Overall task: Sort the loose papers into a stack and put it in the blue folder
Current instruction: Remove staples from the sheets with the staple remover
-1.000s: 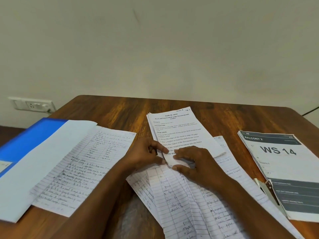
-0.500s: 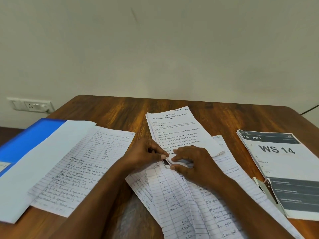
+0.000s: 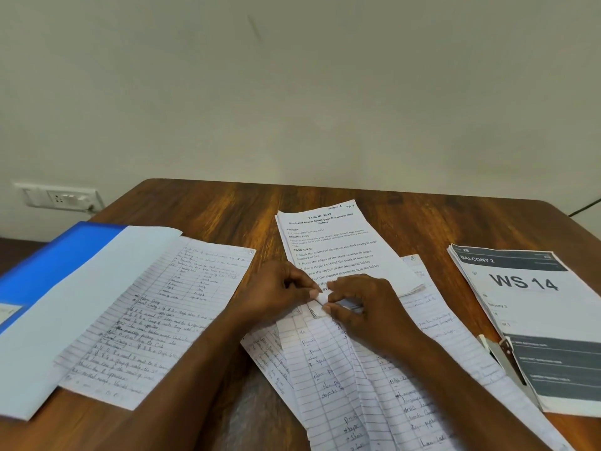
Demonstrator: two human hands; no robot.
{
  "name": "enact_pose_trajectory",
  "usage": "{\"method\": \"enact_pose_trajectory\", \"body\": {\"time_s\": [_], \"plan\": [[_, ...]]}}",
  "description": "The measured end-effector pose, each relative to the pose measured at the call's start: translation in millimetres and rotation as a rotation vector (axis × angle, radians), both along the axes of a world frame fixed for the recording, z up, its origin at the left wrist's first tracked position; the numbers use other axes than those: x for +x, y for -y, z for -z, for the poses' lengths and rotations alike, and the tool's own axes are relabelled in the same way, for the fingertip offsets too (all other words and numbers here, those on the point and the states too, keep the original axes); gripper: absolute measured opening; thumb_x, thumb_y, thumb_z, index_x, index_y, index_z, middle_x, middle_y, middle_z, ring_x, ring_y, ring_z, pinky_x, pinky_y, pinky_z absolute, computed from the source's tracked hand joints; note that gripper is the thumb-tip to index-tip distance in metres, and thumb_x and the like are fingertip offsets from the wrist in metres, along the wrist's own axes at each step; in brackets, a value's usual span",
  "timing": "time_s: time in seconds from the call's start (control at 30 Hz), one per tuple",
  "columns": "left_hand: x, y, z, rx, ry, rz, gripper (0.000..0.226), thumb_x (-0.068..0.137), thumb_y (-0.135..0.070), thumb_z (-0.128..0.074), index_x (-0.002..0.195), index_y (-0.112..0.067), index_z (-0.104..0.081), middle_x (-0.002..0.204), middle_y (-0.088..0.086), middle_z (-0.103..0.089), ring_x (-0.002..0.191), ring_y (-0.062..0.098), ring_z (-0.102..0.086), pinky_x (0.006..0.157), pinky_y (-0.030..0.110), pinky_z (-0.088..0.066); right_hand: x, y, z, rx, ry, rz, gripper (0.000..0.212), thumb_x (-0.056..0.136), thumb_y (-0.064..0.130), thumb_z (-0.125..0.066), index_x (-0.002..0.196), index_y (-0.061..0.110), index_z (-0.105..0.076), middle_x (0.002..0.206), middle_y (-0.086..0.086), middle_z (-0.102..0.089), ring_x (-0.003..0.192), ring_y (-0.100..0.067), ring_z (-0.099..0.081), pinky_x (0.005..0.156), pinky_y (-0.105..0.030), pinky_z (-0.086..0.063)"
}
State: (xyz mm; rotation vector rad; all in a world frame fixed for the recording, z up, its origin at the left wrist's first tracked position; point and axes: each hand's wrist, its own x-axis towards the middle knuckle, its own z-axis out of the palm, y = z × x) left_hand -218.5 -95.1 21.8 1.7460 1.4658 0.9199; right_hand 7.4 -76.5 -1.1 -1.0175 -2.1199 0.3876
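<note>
Centrally, left hand (image 3: pixel 279 292) and right hand (image 3: pixel 361 307) both pinch top corner of fanned bundle of white lined handwritten sheets (image 3: pixel 328 362). Bundle's long axis runs from fingertips back toward person, over brown wooden worktop (image 3: pixel 227 209). Blue plastic folder (image 3: pixel 61 255) lies well left, open, beyond another lined handwritten page (image 3: pixel 156 317); left hand nearer it. Papers not yet squared.

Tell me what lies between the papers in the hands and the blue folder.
Between the lined handwritten papers, pinched at their top corner by both the left hand and right hand, and the blue plastic folder lie a handwritten lined sheet and a plain white sheet covering the folder's near side.
</note>
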Motion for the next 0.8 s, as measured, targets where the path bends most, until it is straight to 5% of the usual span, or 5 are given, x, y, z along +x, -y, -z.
{"method": "enact_pose_trajectory", "body": {"time_s": [0.2,0.8], "plan": [[-4.7,0.4,-2.3,-0.003,0.07,0.022,0.023,0.075,-0.006,-0.093,0.087,-0.01,-0.074,0.085,0.011,-0.077,0.072,0.016,-0.07,0.065,0.021,-0.056,-4.4,2.2,1.3,-0.049,-0.097,0.024,0.013,0.081,0.022,-0.088,0.086,0.029,-0.077,0.104,0.014,-0.078,0.1,0.001,-0.071,0.088,-0.034,-0.062],[-13.0,-1.5,-6.9,0.042,-0.295,0.194,0.015,0.083,-0.024,-0.087,0.088,-0.036,-0.081,0.095,-0.02,-0.069,0.086,0.009,-0.062,0.07,0.027,-0.053,-3.2,2.3,1.5,-0.112,-0.115,0.034,0.019,0.081,0.024,-0.089,0.085,0.035,-0.075,0.106,0.014,-0.078,0.101,0.002,-0.071,0.092,-0.032,-0.061]]}}
